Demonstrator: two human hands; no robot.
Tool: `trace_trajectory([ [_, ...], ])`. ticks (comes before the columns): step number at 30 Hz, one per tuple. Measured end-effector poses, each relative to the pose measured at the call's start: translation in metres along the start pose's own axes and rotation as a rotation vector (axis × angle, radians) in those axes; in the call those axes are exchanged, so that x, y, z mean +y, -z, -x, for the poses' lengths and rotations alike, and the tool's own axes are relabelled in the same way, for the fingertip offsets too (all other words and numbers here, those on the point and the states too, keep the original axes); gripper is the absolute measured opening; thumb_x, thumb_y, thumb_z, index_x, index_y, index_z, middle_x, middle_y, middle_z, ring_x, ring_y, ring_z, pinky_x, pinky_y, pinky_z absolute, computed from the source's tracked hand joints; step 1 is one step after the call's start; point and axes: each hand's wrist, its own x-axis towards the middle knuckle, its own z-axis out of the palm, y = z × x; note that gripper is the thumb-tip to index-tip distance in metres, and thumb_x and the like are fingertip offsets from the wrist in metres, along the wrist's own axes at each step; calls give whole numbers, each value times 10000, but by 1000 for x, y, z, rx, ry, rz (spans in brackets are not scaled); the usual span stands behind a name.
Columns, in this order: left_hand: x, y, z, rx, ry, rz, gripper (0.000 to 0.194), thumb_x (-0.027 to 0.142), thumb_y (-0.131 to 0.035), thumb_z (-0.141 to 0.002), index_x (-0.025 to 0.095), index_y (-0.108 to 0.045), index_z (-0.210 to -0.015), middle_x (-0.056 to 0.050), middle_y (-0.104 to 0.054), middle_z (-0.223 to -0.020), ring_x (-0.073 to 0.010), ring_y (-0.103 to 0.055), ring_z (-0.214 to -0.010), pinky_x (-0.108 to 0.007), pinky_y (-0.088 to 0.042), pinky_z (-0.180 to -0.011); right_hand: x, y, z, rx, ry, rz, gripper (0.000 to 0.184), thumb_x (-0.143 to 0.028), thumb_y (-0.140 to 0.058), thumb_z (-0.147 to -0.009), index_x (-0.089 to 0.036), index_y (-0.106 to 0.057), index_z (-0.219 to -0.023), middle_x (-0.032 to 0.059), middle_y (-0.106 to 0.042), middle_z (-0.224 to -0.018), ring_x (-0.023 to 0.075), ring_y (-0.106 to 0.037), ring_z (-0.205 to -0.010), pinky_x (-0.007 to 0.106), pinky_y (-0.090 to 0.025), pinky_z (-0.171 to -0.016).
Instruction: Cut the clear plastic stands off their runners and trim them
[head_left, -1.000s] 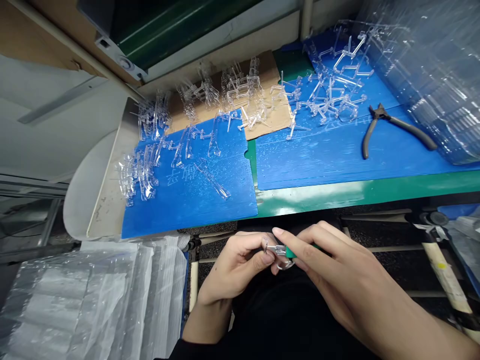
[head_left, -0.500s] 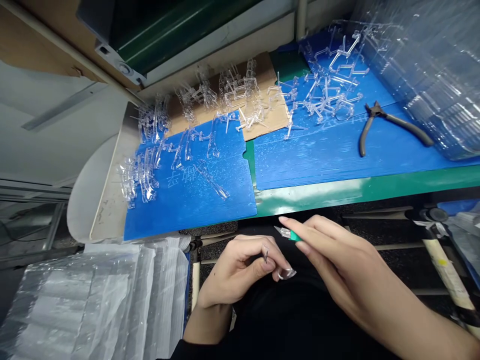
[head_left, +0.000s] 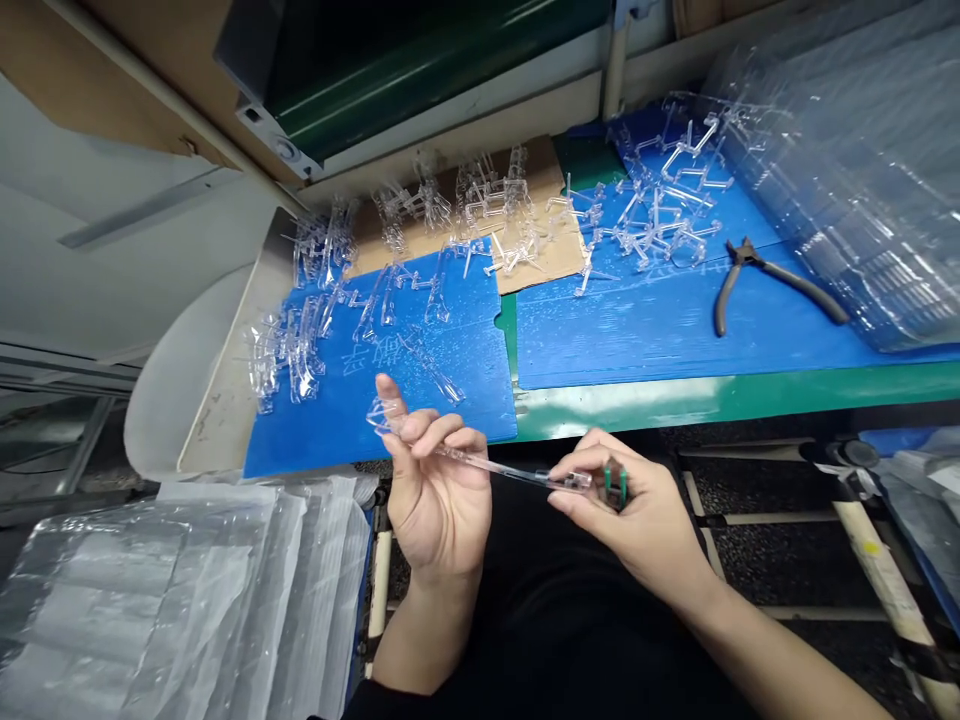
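Clear plastic strip (head_left: 495, 465) spans the gap between the hands just off the near edge of the bench. The left hand (head_left: 439, 490) curls around one end, one finger raised; the right hand (head_left: 630, 510) pinches the other end, a green-handled tool (head_left: 615, 485) held in it. Plastic sheeting (head_left: 187, 590) lies near left. Farther off, clear plastic pieces (head_left: 660, 215) lie heaped on blue boards (head_left: 322, 430) and cardboard (head_left: 559, 255) on the green bench (head_left: 622, 400), with pliers (head_left: 750, 280) at right beside clear plastic trays (head_left: 825, 200).

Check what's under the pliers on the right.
The pliers lie on a blue plastic sheet. The sheet shows all round them; the patch directly beneath is covered, so it can't be seen.
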Motion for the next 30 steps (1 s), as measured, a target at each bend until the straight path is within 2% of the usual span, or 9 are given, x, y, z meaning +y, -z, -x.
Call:
trace_trajectory([
  [5, -2, 19, 11, 94, 14, -476, 591, 329, -787, -1052, 440, -537, -1577, -29, -677, -1449, -179, -648, -1388, -352, -560, -1182, 7, 13, -5, 135, 127, -166, 60, -252, -828, -994, -278, -875, -1022, -7, -599, -940, 106, -519, -674, 269, -451, -608],
  [8, 3, 24, 18, 19, -328, -1002, 766, 521, -828, -989, 421, -464, -1655, -80, -322, -1798, -330, -306, -1691, -511, -412, -1323, 2, 26, -14, 95, 258, -58, 129, -184, -825, -997, -292, -881, -1040, 1, -624, -922, 134, -575, -745, 280, -476, -648],
  [9, 5, 24, 19, -96, -454, -1188, 801, 595, -833, -955, 370, -498, -1647, -96, -295, -1812, -360, -276, -1699, -528, -372, -1344, -1, 30, -17, 14, 303, -21, 138, -169, -839, -985, -284, -883, -1048, 3, -635, -907, 138, -592, -755, 277, -483, -652],
  [11, 11, 22, 20, -487, -502, -1414, 679, 615, -784, -983, 274, -619, -1546, -141, -500, -1690, -366, -474, -1583, -537, -386, -1328, -7, 35, -22, -186, 378, 44, 135, -157, -850, -977, -252, -880, -1067, 6, -639, -893, 138, -615, -760, 268, -493, -655],
  [13, 16, 17, 17, -824, -298, -1389, 331, 476, -668, -1101, 232, -725, -1317, -106, -768, -1311, -278, -734, -1215, -476, -511, -1199, -13, 36, -25, -325, 418, 122, 125, -149, -810, -1010, -224, -865, -1094, 10, -628, -908, 134, -632, -775, 262, -504, -680],
  [14, 16, 15, 16, -893, -187, -1339, 215, 387, -608, -1142, 224, -731, -1210, -68, -801, -1121, -228, -761, -1034, -417, -567, -1085, -16, 35, -25, -354, 421, 177, 139, -141, -772, -1036, -224, -855, -1110, 13, -625, -925, 135, -639, -794, 262, -510, -705],
  [17, 15, 15, 11, -827, -153, -1341, 114, 212, -575, -1148, 211, -685, -1123, -26, -749, -923, -179, -698, -873, -325, -548, -847, -24, 32, -19, -317, 332, 388, 242, -173, -708, -1084, -265, -783, -1295, 33, -664, -1063, 162, -684, -911, 276, -533, -800],
  [21, 9, 20, 8, -769, -356, -1426, 138, 119, -529, -1136, 207, -635, -1151, -31, -748, -989, -178, -661, -891, -398, -491, -999, -34, 30, -5, -175, 250, 623, 218, -240, -553, -1166, -221, -661, -1355, 64, -724, -1154, 216, -715, -1037, 324, -536, -890],
  [30, 11, 21, 11, -695, -481, -1473, 305, 386, -458, -1198, 203, -613, -1010, -6, -663, -825, -161, -551, -730, -442, -358, -908, -39, 21, 4, -135, 465, 857, 156, -202, -553, -1156, -164, -699, -1199, 58, -751, -957, 213, -696, -820, 343, -514, -756],
])
